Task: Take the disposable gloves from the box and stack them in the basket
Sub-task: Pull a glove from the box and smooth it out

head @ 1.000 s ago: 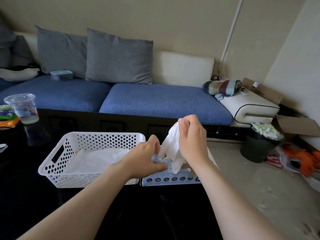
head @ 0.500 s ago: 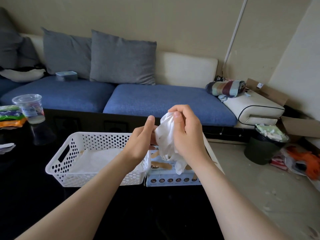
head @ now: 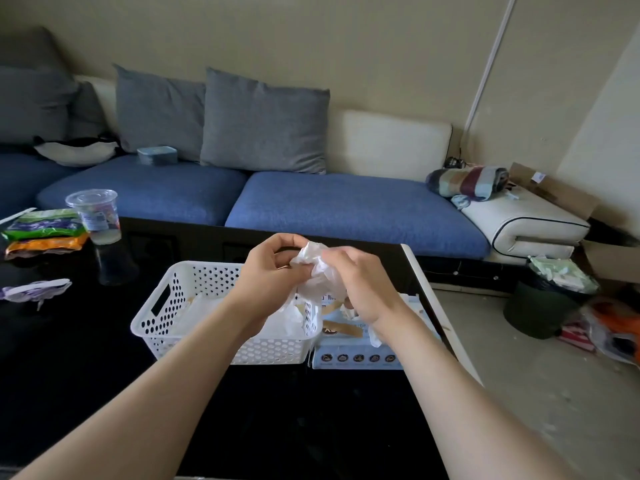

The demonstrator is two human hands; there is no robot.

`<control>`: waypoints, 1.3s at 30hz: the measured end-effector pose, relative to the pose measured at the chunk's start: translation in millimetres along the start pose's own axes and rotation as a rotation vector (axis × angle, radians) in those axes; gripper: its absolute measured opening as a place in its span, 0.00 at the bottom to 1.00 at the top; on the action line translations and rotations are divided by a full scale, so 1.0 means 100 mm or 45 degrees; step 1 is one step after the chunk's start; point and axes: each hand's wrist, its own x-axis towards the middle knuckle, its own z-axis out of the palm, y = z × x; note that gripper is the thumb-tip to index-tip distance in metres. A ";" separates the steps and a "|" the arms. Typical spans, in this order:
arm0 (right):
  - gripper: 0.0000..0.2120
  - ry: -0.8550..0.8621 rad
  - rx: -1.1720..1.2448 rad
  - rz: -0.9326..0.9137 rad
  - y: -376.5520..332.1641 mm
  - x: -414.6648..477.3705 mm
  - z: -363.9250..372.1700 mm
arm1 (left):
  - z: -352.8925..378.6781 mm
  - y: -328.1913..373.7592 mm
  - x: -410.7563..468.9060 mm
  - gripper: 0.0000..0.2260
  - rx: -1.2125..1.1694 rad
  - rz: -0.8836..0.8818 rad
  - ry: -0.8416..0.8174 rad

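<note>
A crumpled, thin white glove (head: 311, 268) hangs in the air between my two hands, above the spot where the basket meets the box. My left hand (head: 272, 271) pinches its upper left edge. My right hand (head: 360, 285) grips its right side, fingers curled. Below, the white perforated basket (head: 162, 306) holds stacked gloves (head: 211, 310). The pale blue glove box (head: 356, 356) sits just beside the basket's right wall. Both rest on a black table (head: 86, 375), with a blue sofa (head: 346, 206) behind.
</note>
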 end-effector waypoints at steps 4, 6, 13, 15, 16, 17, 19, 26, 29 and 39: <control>0.12 0.119 -0.039 -0.083 -0.03 -0.01 0.10 | -0.09 0.04 -0.04 0.12 0.023 0.001 -0.010; 0.10 0.189 0.017 -0.119 -0.05 -0.02 0.15 | -0.16 0.04 -0.05 0.07 0.065 0.010 -0.003; 0.06 0.272 0.160 -0.248 -0.15 -0.01 0.28 | -0.33 0.04 -0.12 0.13 0.211 -0.203 -0.115; 0.04 0.273 0.123 -0.333 -0.18 -0.01 0.31 | -0.35 0.07 -0.13 0.15 0.165 -0.206 -0.146; 0.03 0.285 0.091 -0.377 -0.18 0.00 0.33 | -0.36 0.09 -0.14 0.17 0.104 -0.174 -0.158; 0.03 0.297 0.056 -0.409 -0.19 0.01 0.33 | -0.36 0.13 -0.15 0.20 0.036 -0.136 -0.180; 0.03 0.284 0.007 -0.432 -0.20 0.01 0.35 | -0.36 0.18 -0.17 0.23 -0.043 -0.050 -0.243; 0.08 0.306 0.054 -0.213 -0.24 -0.01 0.33 | -0.32 0.22 -0.23 0.16 -0.055 0.050 -0.184; 0.12 0.196 0.216 -0.078 -0.26 -0.04 0.25 | -0.32 0.21 -0.20 0.17 -0.060 0.068 -0.080; 0.06 0.171 0.334 -0.072 -0.21 -0.08 0.18 | -0.26 0.21 -0.16 0.26 -0.132 0.076 0.124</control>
